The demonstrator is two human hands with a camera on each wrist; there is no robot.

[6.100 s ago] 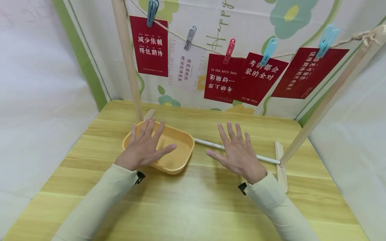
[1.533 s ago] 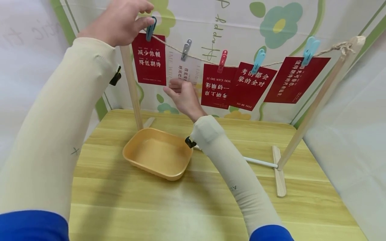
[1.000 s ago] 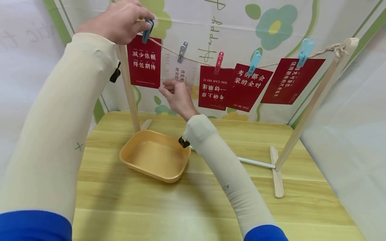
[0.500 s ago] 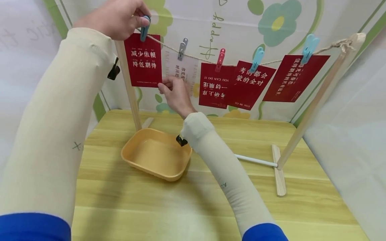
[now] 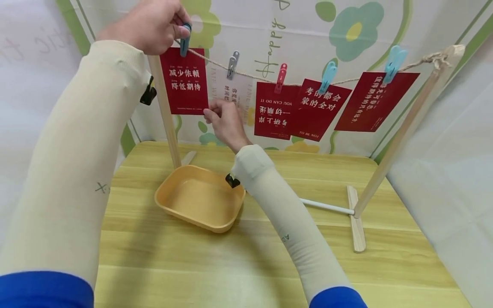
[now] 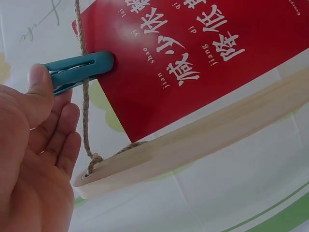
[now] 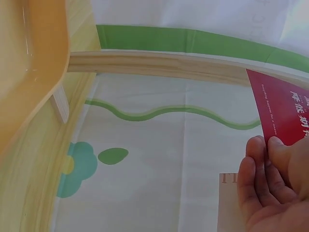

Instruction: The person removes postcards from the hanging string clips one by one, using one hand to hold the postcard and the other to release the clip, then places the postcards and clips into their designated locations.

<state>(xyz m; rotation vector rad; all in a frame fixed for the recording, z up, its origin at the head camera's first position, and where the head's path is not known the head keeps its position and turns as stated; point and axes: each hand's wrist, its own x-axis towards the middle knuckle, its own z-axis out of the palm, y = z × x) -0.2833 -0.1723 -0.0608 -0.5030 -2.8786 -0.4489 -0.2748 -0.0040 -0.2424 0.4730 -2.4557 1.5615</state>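
Note:
My left hand (image 5: 152, 28) pinches the handle end of a dark teal clothespin (image 5: 184, 43) between thumb and fingers. That clothespin sits over the twine (image 6: 86, 116) and the top of a red card (image 5: 185, 85) with white lettering. At the card's lower right corner, my right hand (image 5: 229, 124) pinches the edge; the right wrist view shows thumb and forefinger at the corner. Just behind the right hand hangs a pale card (image 5: 232, 92), partly hidden, under a grey clothespin (image 5: 233, 66).
Further right hang more red cards (image 5: 271, 112) on pink and light blue clothespins (image 5: 328, 77). Wooden posts (image 5: 404, 132) hold the twine at both ends. Below, a yellow plastic basket (image 5: 200, 222) stands on the wood-grain table (image 5: 212, 269), near a white crossbar (image 5: 327, 206).
Both hands have risen from above the table to the leftmost card. The left took the clothespin; lately the right moved slightly left and took the card's corner.

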